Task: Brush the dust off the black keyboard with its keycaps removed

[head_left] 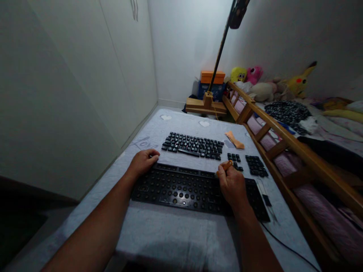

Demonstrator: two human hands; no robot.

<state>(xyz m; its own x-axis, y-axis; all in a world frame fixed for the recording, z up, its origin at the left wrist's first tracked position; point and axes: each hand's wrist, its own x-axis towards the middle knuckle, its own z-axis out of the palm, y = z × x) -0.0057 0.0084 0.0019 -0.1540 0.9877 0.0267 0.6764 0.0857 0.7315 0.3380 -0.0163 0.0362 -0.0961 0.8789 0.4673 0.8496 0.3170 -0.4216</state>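
A black keyboard base (181, 189) stripped of its keycaps lies flat on the covered table, its round key stems exposed. At its far left corner is my left hand (144, 161), fingers curled and thumb against the edge. My right hand (232, 183) is closed round a small brush (227, 165) with an orange handle, over the base's right part. The brush's tip is mostly hidden by my fingers. Beyond the base, the loose black keycaps (193, 145) stand in keyboard order. Smaller groups of arrow and navigation keycaps (234, 157) and number-pad keycaps (256, 165) sit to the right.
An orange cloth strip (235, 140) lies behind the keycaps. A slim tool with a dark grip (266, 200) rests right of the base, near a black cable (286, 247). A wooden bed rail (286, 151) borders the right side; a white cabinet (93, 75) stands left.
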